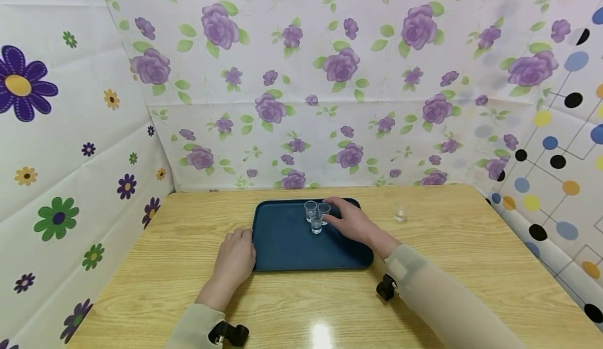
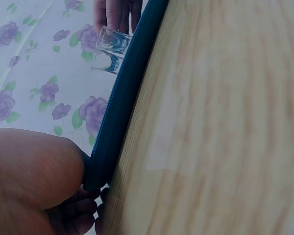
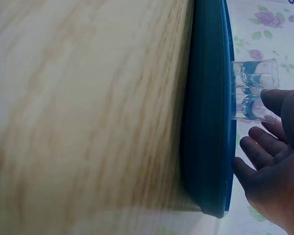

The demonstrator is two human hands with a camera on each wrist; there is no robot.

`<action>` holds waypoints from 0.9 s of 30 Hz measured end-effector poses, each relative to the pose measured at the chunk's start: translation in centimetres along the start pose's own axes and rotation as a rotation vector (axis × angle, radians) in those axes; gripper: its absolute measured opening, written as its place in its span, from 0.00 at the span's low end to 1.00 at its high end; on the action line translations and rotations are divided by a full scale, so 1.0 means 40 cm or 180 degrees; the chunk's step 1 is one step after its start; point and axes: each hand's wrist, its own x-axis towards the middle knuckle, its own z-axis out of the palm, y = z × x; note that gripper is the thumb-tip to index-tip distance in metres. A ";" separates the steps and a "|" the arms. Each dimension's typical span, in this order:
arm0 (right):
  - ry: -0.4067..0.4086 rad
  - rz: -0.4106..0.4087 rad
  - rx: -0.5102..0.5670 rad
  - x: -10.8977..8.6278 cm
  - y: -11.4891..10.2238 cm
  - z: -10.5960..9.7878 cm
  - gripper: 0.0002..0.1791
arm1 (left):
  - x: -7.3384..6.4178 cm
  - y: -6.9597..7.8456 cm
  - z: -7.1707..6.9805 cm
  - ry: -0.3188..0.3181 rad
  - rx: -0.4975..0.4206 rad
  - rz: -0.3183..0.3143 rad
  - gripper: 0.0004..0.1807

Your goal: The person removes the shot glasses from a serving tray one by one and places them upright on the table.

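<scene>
A dark blue tray (image 1: 287, 249) lies on the wooden table, with three clear shot glasses grouped near its middle. One glass (image 1: 310, 210) stands back left and another (image 1: 316, 226) in front. My right hand (image 1: 350, 222) pinches the third shot glass (image 1: 323, 209) near its rim, thumb on the near side and index finger behind; the other fingers spread loosely. In the right wrist view the thumb (image 3: 284, 105) overlaps that glass. My left hand (image 1: 236, 254) holds the tray's left edge; its curled fingers (image 2: 78, 210) show beside the tray corner in the left wrist view.
Another clear shot glass (image 1: 400, 213) stands on the table (image 1: 292, 307) right of the tray. Flowered cloth (image 1: 292, 145) hangs behind the table, with patterned sheets on the left and right. Each sleeve carries a small black wrist camera (image 1: 387, 287).
</scene>
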 end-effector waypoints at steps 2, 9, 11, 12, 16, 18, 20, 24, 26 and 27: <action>0.0012 0.0004 -0.0016 0.001 -0.001 0.001 0.30 | 0.000 0.001 -0.001 0.0005 -0.0005 -0.0004 0.20; 0.0036 0.0044 -0.0012 0.003 -0.001 0.004 0.26 | -0.001 0.005 -0.002 0.0037 -0.0013 0.0013 0.20; 0.0047 0.0062 -0.0002 0.003 -0.001 0.004 0.26 | -0.002 0.006 -0.003 0.0047 0.0002 0.0024 0.20; 0.0052 0.0071 0.0005 0.003 -0.001 0.004 0.26 | -0.002 0.006 -0.003 0.0050 0.0008 0.0030 0.20; 0.0108 0.0099 0.0036 0.001 -0.001 0.004 0.24 | -0.003 0.006 -0.004 0.0048 0.0022 0.0038 0.20; 0.0150 0.0115 0.0052 -0.001 0.000 0.003 0.24 | -0.003 0.006 -0.005 0.0033 0.0016 0.0028 0.20; 0.0204 0.0138 0.0074 -0.004 0.001 0.002 0.23 | -0.003 0.006 -0.005 0.0021 0.0011 0.0017 0.20; 0.0292 0.0217 0.0179 -0.012 -0.003 -0.005 0.22 | -0.003 0.006 -0.007 0.0002 0.0009 0.0009 0.20; 0.0323 0.0241 0.0226 -0.017 -0.005 -0.009 0.20 | -0.004 0.005 -0.007 -0.0001 0.0017 0.0010 0.20; 0.0340 0.0246 0.0236 -0.020 -0.007 -0.012 0.20 | -0.004 0.004 -0.007 -0.0002 0.0018 0.0012 0.20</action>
